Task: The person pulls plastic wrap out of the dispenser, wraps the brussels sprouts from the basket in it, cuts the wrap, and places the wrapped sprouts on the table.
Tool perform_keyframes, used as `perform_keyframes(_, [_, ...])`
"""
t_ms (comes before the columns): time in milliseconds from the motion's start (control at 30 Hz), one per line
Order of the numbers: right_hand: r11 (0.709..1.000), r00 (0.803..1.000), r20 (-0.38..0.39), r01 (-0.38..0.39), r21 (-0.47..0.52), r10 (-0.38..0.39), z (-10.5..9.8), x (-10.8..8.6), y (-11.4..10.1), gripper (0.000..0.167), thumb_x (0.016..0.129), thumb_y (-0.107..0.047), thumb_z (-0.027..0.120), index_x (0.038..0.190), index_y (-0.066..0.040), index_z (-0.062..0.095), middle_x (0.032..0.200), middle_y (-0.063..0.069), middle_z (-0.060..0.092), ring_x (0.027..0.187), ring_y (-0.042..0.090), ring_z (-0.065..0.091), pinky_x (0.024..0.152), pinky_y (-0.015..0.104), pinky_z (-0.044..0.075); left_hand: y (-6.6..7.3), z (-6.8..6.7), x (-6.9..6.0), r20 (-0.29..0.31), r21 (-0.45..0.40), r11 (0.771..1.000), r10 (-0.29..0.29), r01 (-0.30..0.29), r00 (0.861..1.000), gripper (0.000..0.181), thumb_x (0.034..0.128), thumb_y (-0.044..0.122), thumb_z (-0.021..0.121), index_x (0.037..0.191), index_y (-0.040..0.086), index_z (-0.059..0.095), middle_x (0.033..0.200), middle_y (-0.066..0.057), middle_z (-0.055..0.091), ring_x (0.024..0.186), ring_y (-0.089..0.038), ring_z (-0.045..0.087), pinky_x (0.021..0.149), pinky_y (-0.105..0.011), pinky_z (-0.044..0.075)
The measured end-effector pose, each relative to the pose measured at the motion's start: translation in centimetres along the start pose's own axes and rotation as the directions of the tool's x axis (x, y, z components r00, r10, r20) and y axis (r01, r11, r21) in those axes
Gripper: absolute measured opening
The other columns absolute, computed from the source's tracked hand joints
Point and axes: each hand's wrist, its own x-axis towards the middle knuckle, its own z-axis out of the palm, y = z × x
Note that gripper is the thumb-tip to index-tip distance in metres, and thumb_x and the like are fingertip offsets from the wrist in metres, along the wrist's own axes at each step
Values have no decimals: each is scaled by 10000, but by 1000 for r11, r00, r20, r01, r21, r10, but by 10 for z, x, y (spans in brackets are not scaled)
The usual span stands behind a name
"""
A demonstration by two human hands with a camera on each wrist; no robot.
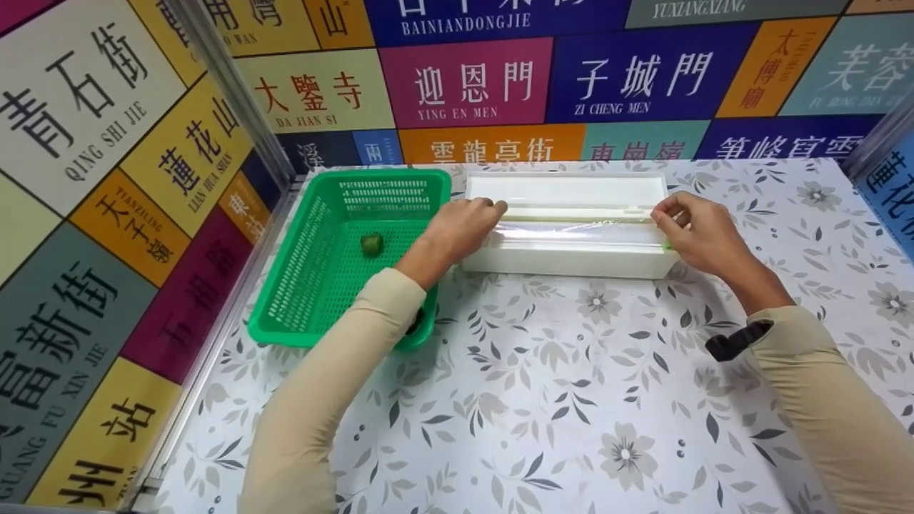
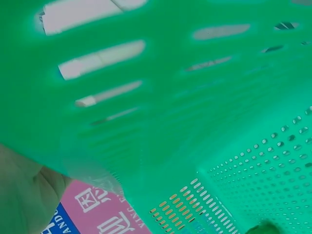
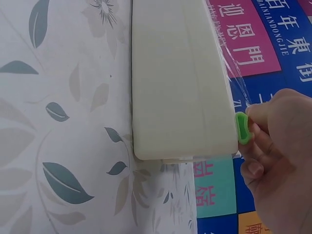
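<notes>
A white cling film dispenser box (image 1: 571, 263) lies lengthwise on the table with its lid raised at the back. Clear cling film (image 1: 571, 230) stretches across its opening between both hands. At the box's left end, my left hand (image 1: 464, 227) has its fingers curled at the film's edge; in the left wrist view the basket wall hides most of it. My right hand (image 3: 282, 146) pinches the film's other corner between thumb and finger, beside a small green tab (image 3: 242, 127) at the box end. In the head view the right hand (image 1: 703, 232) is over the box's right end.
A green perforated basket (image 1: 282, 285) stands left of the box, under my left forearm. Inside it lies a small dark green lump (image 1: 371, 245), its kind unclear. A flower-patterned cloth (image 1: 543, 400) covers the table. Panels with lettering (image 1: 471, 82) rise behind and at the left.
</notes>
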Motion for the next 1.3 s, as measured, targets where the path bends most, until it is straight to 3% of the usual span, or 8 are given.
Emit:
perform_keyframes(267, [998,999,-35,-8,65,10,2,1,1,313,1111,-336,620,1178,-43,711,940,148,731,728,-23,615,632,132,467,-4,3,3,-74,-210,977,-35,19,997,201,1109,46,566,1287,-2,645,1201,-232,764,1087,-349,790,875,-432,678])
perform_keyframes(400, [993,999,-39,-6,115,10,2,0,1,312,1108,-325,627,1185,-32,703,965,168,735,728,-31,656,646,112,501,-11,3,3,-123,-310,950,-11,-28,992,135,1116,74,561,1151,-13,659,1039,-213,766,976,-334,779,808,-420,647])
perform_keyframes(533, [989,999,-47,6,145,1,1,0,0,299,1102,-304,641,1187,-24,703,967,146,728,736,-33,670,646,110,509,-15,3,2,-110,-391,920,-6,-38,994,116,1083,97,630,1137,-1,661,1010,-184,746,940,-312,725,825,-398,596])
perform_keyframes(600, [987,999,-51,8,159,0,1,0,1,291,1097,-297,651,1181,-24,707,939,112,731,736,-25,674,646,116,505,-15,4,3,-97,-390,921,-13,-26,995,139,1063,98,671,1160,0,667,1054,-185,753,972,-313,721,859,-394,602])
perform_keyframes(733, [985,998,-61,4,175,7,1,0,3,289,1082,-305,677,1173,-35,720,895,57,744,737,-4,682,652,121,501,-11,4,4,-78,-322,947,-45,17,996,190,1044,77,707,1223,17,684,1175,-189,767,1079,-318,746,945,-398,634])
perform_keyframes(867, [986,999,-50,-3,165,12,0,0,5,317,1031,-330,757,1194,-59,748,914,-14,708,761,-3,665,673,104,494,-9,4,3,-95,-259,964,-84,57,992,182,1076,41,633,1241,44,710,1205,-186,780,1088,-334,768,936,-416,656])
perform_keyframes(1100, [991,1000,19,7,137,-9,0,-2,6,397,911,-270,902,1225,-56,788,1076,101,681,834,-28,640,763,46,502,-10,3,0,-106,-232,968,-125,98,986,211,1114,87,585,1240,68,753,1183,-172,799,1038,-343,786,913,-445,669])
perform_keyframes(1300, [995,998,57,29,95,-34,-3,-4,6,350,894,-283,919,1154,-69,822,1154,91,673,918,-49,630,836,25,503,-13,1,-1,-124,-254,960,-153,118,980,215,1128,113,556,1166,88,766,1141,-171,798,1012,-371,777,864,-521,661])
